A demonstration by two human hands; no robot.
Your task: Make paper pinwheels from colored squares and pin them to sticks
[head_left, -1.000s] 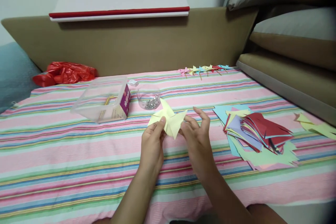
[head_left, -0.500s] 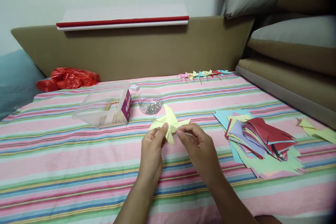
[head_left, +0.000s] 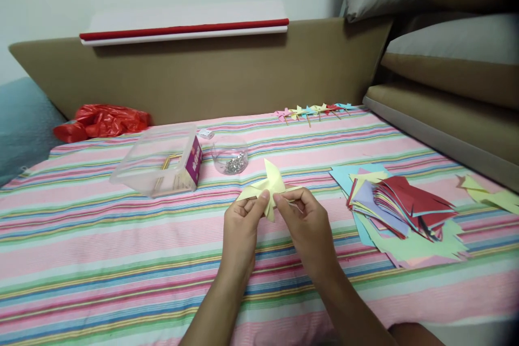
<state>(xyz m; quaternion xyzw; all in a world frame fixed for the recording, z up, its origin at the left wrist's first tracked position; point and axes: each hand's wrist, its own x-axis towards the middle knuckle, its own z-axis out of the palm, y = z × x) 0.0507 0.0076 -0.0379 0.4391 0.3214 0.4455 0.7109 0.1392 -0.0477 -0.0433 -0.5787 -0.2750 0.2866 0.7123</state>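
A pale yellow paper pinwheel [head_left: 272, 181] is held above the striped cloth, its blades folded in toward the middle. My left hand [head_left: 244, 221] pinches it from the left, thumb on top near the centre. From the right, my right hand [head_left: 306, 221] grips the blade on that side between thumb and curled fingers, its thumb close to the centre too. The undersides of the paper and most fingertips are hidden. Just beyond stands a clear round tub [head_left: 230, 158] with small silvery pieces in it.
Left of the tub lies a clear plastic box [head_left: 150, 157] holding wooden sticks. Cut coloured paper [head_left: 405, 205] is piled at the right. Several finished pinwheels [head_left: 308, 112] lie at the back. A red plastic bag [head_left: 109, 120] is at the far left, cushions [head_left: 450, 65] at the right.
Both hands have come closer together with the pinwheel, which has shifted slightly right. My right thumb has moved from the blade's edge in to near the centre. The view has tilted slightly.
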